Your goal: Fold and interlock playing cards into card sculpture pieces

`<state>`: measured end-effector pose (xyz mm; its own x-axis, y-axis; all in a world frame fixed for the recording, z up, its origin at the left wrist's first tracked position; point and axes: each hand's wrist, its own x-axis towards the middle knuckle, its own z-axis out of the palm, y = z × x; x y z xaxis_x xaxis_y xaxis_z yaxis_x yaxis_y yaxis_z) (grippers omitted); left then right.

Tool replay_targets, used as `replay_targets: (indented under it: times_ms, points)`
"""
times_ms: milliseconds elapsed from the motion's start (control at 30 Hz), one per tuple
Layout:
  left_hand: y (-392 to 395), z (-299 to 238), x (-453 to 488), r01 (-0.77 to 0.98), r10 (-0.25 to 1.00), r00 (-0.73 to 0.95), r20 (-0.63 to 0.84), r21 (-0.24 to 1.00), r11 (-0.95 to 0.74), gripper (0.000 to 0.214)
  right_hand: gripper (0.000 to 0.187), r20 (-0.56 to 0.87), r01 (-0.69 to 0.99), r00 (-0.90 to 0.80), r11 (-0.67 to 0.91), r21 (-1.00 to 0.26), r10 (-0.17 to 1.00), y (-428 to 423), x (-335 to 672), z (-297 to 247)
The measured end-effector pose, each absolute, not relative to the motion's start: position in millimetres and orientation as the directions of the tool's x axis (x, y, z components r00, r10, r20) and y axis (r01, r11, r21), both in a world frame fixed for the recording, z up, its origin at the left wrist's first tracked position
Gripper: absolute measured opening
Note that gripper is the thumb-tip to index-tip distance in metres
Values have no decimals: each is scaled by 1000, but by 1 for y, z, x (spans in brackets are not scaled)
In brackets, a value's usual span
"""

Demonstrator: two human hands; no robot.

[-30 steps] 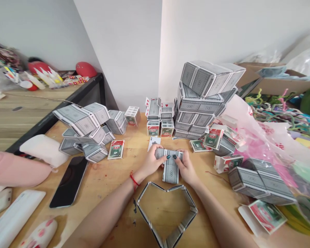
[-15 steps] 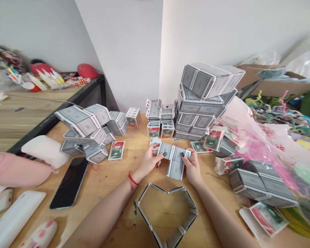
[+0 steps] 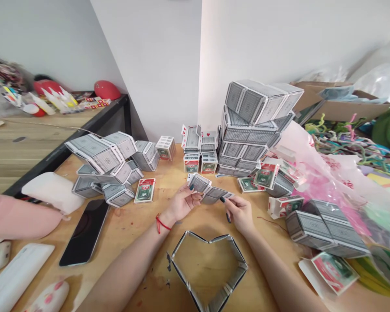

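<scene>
Left hand (image 3: 183, 203) pinches one end of the cards (image 3: 199, 184), right hand (image 3: 239, 212) the other, above worktop (image 3: 169, 175), between heart frame (image 3: 230, 284) and back edge. Best: light grip, bend only along the seam (image 3: 210, 189).

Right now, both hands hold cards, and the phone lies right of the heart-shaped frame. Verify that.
Wrong side: the head view shows the phone left of the heart-shaped frame. The left hand and right hand do hold cards.
</scene>
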<state>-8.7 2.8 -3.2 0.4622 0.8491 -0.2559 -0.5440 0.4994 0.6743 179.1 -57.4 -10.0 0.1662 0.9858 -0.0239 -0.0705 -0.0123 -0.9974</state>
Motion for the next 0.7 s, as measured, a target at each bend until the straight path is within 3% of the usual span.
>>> replay_targets:
  times_ms: [133,233,400,567,700]
  points:
    - [0,-1,-11,-532,807,527,-265,639,556,35,26,-35,-349,34,-21,-937,999,-59,180,-7]
    - [1,1,-11,-503,814,534,-229,687,524,44,32,-15,-429,2,-12,-903,1000,-56,183,-5]
    - [2,3,-9,-449,841,532,-101,808,381,28,33,-67,-453,15,-53,-890,998,-52,182,-9]
    - [1,4,-7,-472,874,469,-130,799,372,17,75,-95,-422,10,-82,-903,995,-51,175,-14]
    - [-1,5,-6,-480,919,372,-129,821,309,18,56,-108,-403,73,-70,-913,991,-49,174,-18]
